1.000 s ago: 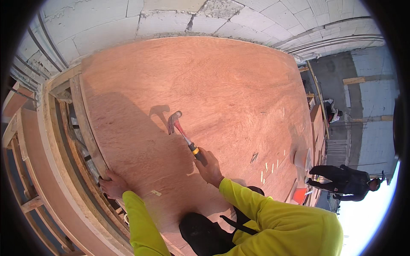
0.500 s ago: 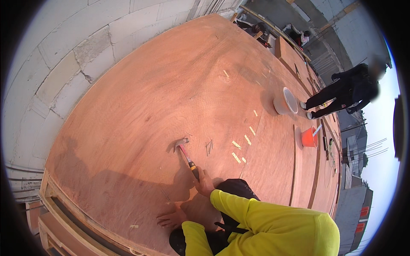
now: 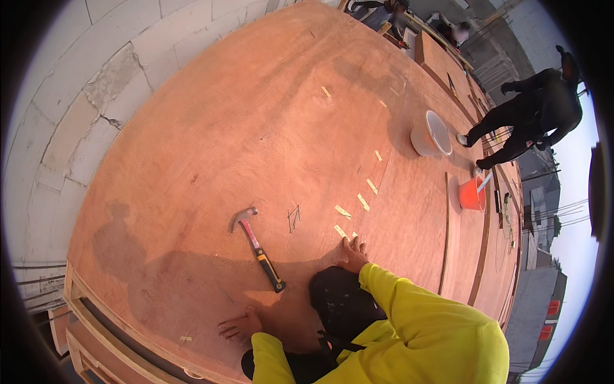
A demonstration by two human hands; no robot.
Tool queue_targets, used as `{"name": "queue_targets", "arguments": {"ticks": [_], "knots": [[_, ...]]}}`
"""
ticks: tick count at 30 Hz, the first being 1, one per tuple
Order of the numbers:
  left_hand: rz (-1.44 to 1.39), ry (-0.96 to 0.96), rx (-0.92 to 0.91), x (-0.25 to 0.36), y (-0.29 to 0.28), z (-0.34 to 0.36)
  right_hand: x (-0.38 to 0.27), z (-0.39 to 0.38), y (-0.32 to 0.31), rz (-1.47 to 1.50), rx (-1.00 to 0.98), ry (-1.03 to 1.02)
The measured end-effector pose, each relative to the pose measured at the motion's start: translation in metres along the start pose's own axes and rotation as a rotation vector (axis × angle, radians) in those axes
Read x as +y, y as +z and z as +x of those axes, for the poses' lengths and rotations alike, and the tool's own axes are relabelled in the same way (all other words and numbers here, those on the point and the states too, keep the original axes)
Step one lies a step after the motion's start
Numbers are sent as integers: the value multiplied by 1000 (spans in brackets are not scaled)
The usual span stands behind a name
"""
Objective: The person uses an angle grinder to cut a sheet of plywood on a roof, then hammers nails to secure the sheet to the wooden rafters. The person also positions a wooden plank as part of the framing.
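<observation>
A hammer (image 3: 261,249) with a steel head and black-yellow handle lies on the reddish plywood (image 3: 192,160). My left hand (image 3: 240,326) rests on the board below it, fingers spread. My right hand (image 3: 353,253) reaches beside several small pale-yellow strips (image 3: 362,201), fingers slightly apart at the lowest ones; whether it touches a strip is hard to tell. A few loose nails (image 3: 294,218) lie between the hammer and those strips.
A translucent tub (image 3: 422,136) and an orange bucket (image 3: 471,197) stand at right. Beyond them a co-worker in dark clothing (image 3: 537,109) stands; more people (image 3: 448,32) are at the far end. A block wall (image 3: 77,128) borders the left, a timber frame (image 3: 89,320) the lower left.
The hammer has left my right hand and lies on the board; that hand has moved right to the strips. My left hand has moved from the timber edge onto the plywood. The view has turned.
</observation>
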State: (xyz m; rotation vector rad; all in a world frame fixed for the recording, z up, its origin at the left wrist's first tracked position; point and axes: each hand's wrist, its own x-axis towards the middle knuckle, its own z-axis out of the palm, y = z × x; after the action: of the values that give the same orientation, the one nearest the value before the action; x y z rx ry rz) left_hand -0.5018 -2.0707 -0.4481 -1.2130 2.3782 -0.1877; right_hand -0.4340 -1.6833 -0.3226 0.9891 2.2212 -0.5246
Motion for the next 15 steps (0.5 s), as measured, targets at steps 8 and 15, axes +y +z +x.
{"name": "queue_targets", "arguments": {"ticks": [8, 15], "knots": [[-170, 65, -143, 10, -29, -16, 34, 21, 36, -68, -8, -55], [-301, 691, 71, -86, -58, 99, -49, 4, -38, -73, -103, -298]]}}
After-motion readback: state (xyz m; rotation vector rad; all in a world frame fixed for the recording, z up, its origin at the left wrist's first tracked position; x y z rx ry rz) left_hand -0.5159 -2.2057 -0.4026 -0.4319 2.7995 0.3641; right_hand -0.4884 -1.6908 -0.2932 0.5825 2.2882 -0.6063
